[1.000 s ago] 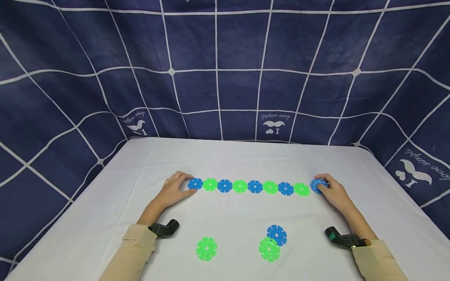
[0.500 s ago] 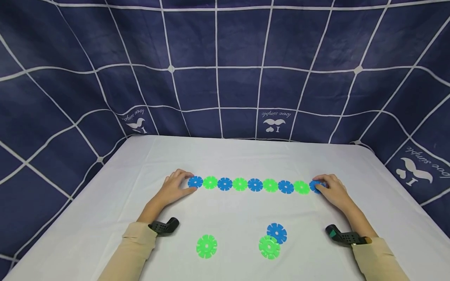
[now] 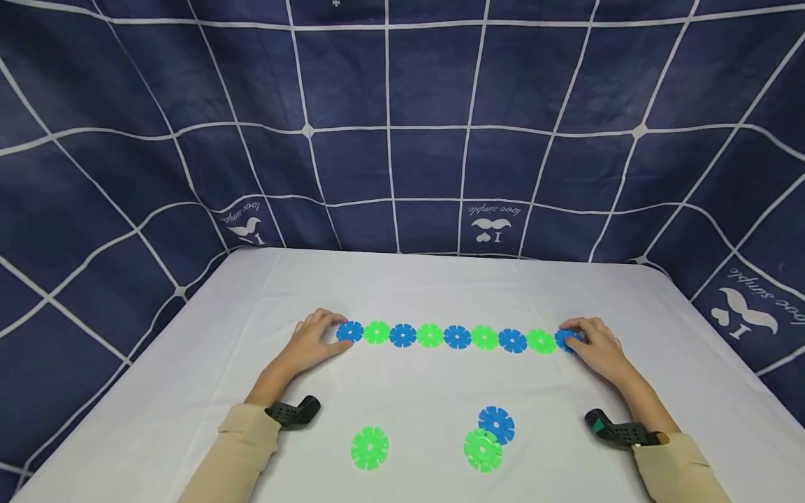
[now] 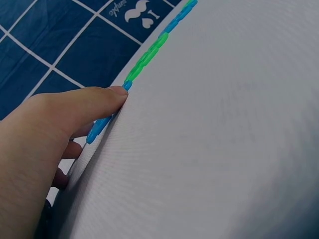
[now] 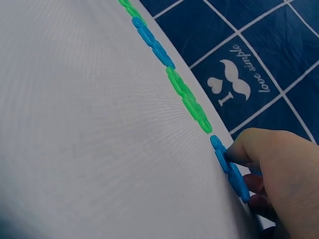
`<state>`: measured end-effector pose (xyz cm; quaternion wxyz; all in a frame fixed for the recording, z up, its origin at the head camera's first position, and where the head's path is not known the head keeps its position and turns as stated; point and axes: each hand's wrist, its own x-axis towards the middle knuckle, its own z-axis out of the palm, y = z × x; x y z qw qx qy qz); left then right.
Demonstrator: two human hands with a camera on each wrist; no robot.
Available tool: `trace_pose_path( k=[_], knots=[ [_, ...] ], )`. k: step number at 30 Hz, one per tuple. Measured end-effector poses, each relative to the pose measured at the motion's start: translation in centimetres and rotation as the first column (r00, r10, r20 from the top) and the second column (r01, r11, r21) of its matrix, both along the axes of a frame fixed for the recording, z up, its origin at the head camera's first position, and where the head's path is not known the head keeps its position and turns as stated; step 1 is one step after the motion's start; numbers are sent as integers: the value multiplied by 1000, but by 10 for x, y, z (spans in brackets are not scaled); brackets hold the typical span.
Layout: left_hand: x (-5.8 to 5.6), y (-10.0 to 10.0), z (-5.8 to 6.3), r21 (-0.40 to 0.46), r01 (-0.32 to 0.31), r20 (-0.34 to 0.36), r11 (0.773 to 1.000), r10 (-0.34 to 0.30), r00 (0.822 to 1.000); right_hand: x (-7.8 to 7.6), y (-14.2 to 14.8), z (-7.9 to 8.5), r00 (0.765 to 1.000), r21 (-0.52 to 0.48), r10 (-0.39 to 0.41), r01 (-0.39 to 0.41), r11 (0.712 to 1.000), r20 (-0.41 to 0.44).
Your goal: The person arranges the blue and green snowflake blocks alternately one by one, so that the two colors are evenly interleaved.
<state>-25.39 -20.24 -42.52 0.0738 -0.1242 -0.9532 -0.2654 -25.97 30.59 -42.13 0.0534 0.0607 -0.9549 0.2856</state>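
Observation:
A row of alternating blue and green notched plastic discs lies across the white table. My left hand (image 3: 312, 339) holds the blue disc (image 3: 350, 332) at the row's left end, thumb on the near edge and fingers at the far side. At the right end, my right hand (image 3: 596, 347) grips another blue disc (image 3: 568, 340) between thumb and fingers, partly covering it. In the right wrist view this blue disc (image 5: 229, 169) lies close beside the last green disc (image 5: 188, 99), with a narrow gap between them.
Nearer the front edge lie a loose green disc (image 3: 370, 448), and a blue disc (image 3: 497, 423) partly overlapped by a green disc (image 3: 483, 450). A navy curtain with white lines (image 3: 428, 168) hangs behind the white table (image 3: 415, 293).
My right hand has shifted slightly to the left and lowered its blue disc to lie flatter, in line with the row. The left hand stays at the left end.

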Motion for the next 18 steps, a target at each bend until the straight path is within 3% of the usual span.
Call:
trace_pose_path(
  k=[18],
  knots=[
    [1, 0, 1, -2, 3, 1, 1000, -3, 1000, 1, -1, 1, 1000, -9, -4, 4, 1000, 13]
  ],
)
